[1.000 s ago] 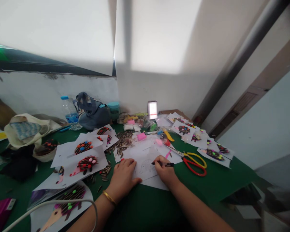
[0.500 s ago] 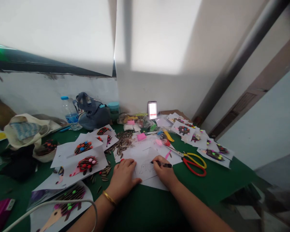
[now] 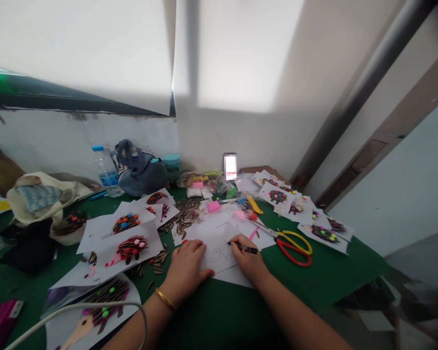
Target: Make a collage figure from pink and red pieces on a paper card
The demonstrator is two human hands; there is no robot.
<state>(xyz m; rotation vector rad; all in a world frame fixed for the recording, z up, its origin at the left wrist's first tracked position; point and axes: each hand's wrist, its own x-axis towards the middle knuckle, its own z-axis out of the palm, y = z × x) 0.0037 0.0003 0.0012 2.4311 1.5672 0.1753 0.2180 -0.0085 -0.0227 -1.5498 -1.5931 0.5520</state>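
Note:
My right hand (image 3: 247,256) is closed around a black pen (image 3: 248,249), its tip at a white sheet of paper (image 3: 215,236). Faint dark lines of a drawing (image 3: 222,253) show on that sheet, between my hands. My left hand (image 3: 190,262) lies flat on the sheet's left side, fingers stretched out and thumb apart. Just left of it are loose striped sunflower seeds (image 3: 159,261). Scissors (image 3: 294,245) with one yellow and one red handle lie right of my right hand, blades toward the middle.
Finished-looking hedgehog pictures with pompoms lie left (image 3: 131,248) and right (image 3: 323,233). Behind the paper are a seed pile (image 3: 186,214), a pink block (image 3: 214,206) and a phone (image 3: 230,166) against the wall. A water bottle (image 3: 107,175) and a blue bag (image 3: 142,172) stand at back left.
The pen has shifted very slightly in my right hand, its back end a little lower and to the left. My left hand stays in place.

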